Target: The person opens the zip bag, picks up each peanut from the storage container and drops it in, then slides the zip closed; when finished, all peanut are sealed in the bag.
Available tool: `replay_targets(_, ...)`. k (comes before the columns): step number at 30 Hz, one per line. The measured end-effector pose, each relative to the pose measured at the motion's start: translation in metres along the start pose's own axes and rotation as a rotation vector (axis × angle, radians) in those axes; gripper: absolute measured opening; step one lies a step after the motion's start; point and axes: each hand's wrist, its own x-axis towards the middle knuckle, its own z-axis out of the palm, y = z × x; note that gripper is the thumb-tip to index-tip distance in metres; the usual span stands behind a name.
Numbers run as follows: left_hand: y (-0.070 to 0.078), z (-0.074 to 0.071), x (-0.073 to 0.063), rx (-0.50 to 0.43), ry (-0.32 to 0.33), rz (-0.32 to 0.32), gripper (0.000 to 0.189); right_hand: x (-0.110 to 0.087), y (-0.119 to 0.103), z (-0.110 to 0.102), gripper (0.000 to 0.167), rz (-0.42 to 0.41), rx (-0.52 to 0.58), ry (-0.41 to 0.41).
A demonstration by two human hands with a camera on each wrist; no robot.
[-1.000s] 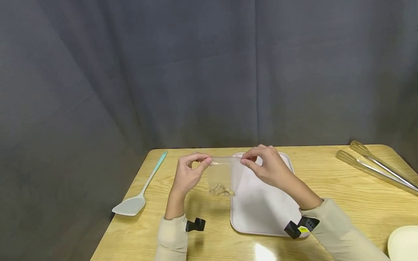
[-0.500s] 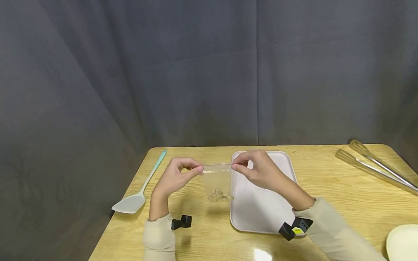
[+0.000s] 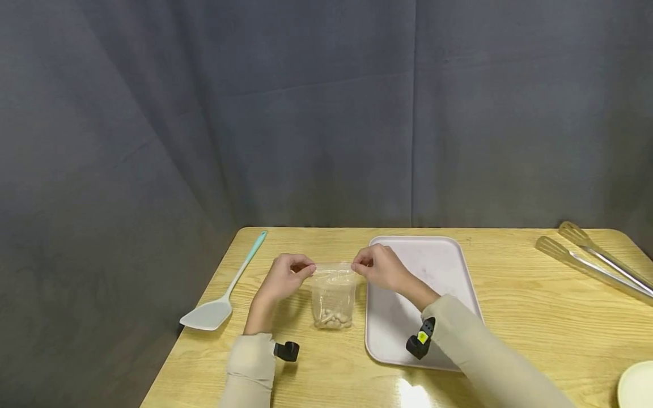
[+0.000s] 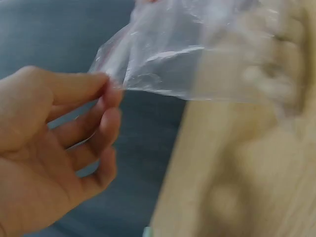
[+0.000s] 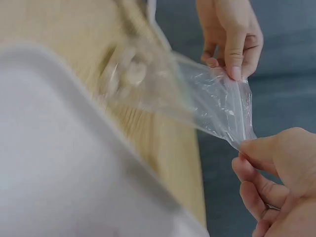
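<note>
A clear zip-top bag [image 3: 334, 292] hangs upright between both hands, low over the table just left of the tray. Small pale nut-like pieces [image 3: 333, 319] are gathered at its bottom. My left hand [image 3: 285, 275] pinches the top left corner between thumb and forefinger, the other fingers loosely curled behind. At the opposite top corner, my right hand [image 3: 381, 268] pinches the plastic the same way. The right wrist view shows the zip strip [image 5: 242, 106] running between the two hands, with the bag [image 5: 207, 96] stretched flat along its top edge.
A pale rectangular tray [image 3: 403, 317] lies under the right forearm. On the left is a spatula [image 3: 209, 314] with a mint handle. Metal tongs [image 3: 597, 263] lie at the back right, and a cream dish [image 3: 637, 385] sits at the right front edge.
Both hands have lowered the bag toward the table. It has shifted slightly left, off its overlap with the tray, and now faces the head camera more squarely.
</note>
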Motion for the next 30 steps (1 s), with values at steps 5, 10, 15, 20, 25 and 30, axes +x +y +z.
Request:
replay_targets(5,-0.018,0.016,0.015,0.082,0.092,-0.052,0.013,0.017,0.011,0.009,0.015,0.061,-0.172,-0.023)
replay_targets(10,-0.029,0.030,0.024,0.201,0.089,-0.126,0.012,0.023,0.021,0.022,0.029,0.100,-0.325,-0.041)
replay_targets(15,-0.036,0.038,0.027,0.267,0.041,-0.194,0.012,0.022,0.026,0.033,0.046,0.054,-0.498,-0.066)
replay_targets(20,-0.038,0.041,0.027,0.229,0.014,-0.250,0.016,0.021,0.024,0.041,0.051,0.051,-0.578,-0.100)
replay_targets(25,-0.038,0.046,0.027,0.203,0.005,-0.311,0.028,0.019,0.024,0.046,0.046,0.053,-0.642,-0.115)
replay_targets(30,-0.038,0.051,0.026,0.192,0.033,-0.363,0.040,0.016,0.024,0.049,0.041,0.060,-0.648,-0.099)
